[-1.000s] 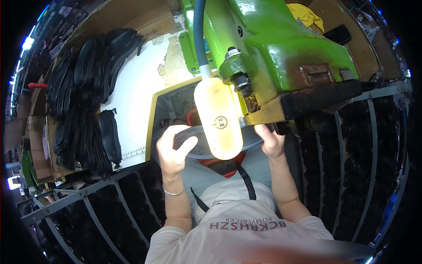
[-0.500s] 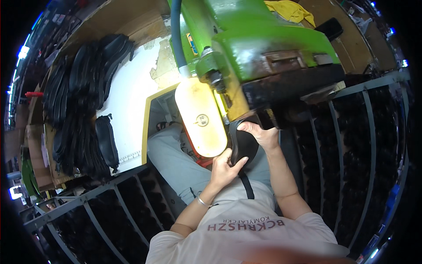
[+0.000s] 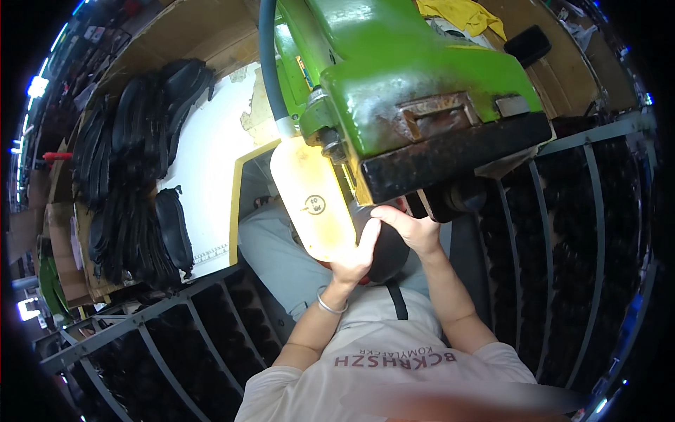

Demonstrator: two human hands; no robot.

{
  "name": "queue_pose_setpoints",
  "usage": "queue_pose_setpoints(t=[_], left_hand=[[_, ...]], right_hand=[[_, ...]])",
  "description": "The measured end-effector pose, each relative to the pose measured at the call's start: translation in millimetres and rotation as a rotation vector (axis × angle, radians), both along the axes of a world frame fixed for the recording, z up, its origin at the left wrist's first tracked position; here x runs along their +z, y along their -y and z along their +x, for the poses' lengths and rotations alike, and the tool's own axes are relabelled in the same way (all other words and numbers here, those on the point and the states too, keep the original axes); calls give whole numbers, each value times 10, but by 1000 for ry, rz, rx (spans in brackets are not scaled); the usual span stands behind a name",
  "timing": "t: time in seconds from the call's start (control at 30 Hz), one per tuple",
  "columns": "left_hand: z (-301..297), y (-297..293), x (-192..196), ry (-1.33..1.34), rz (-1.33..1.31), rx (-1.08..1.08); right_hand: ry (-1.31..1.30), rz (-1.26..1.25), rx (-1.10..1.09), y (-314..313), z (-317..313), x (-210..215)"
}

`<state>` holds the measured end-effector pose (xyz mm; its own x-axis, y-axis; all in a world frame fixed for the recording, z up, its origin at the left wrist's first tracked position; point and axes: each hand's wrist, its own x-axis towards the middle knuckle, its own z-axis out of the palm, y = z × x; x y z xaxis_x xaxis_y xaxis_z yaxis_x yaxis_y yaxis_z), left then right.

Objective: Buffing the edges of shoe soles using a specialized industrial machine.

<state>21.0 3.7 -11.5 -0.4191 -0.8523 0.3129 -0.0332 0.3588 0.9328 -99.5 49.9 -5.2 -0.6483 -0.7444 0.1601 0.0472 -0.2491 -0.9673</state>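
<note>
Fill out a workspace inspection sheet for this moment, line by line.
Surface: white board with a yellow border, left of the machine.
Job's things: dark rounded piece held under the big green machine.
Clutter: stacks of black moulded pieces on the left; yellow cloth on top of the machine.
Grippers: left hand and right hand both grip the dark piece.
Cables: blue-grey hose running to a translucent yellowish bottle.
Surroundings: grey metal racks of dark items on both sides.

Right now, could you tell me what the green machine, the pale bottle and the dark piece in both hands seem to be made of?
Green machine: painted metal, chipped and rusty. Pale bottle: translucent plastic, probably. Dark piece, held by the left hand and right hand: matte black, perhaps leather or rubber; unclear.
</note>
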Motion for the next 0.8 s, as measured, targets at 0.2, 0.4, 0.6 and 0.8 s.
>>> queue_pose_setpoints(t=[0.2,0.4,0.6,0.8], left_hand=[[136,133,-42,-11,19,-86],[39,283,278,194,-185,-259],[1517,1334,173,729,-452,710],[2569,1615,-560,1430,-438,1000]], right_hand=[[-138,-34,32,-3,-13,103],[-248,74,-31,-227,-227,295],[23,-111,-825,-882,-1489,417],[92,12,-869,-722,-2569,-107]])
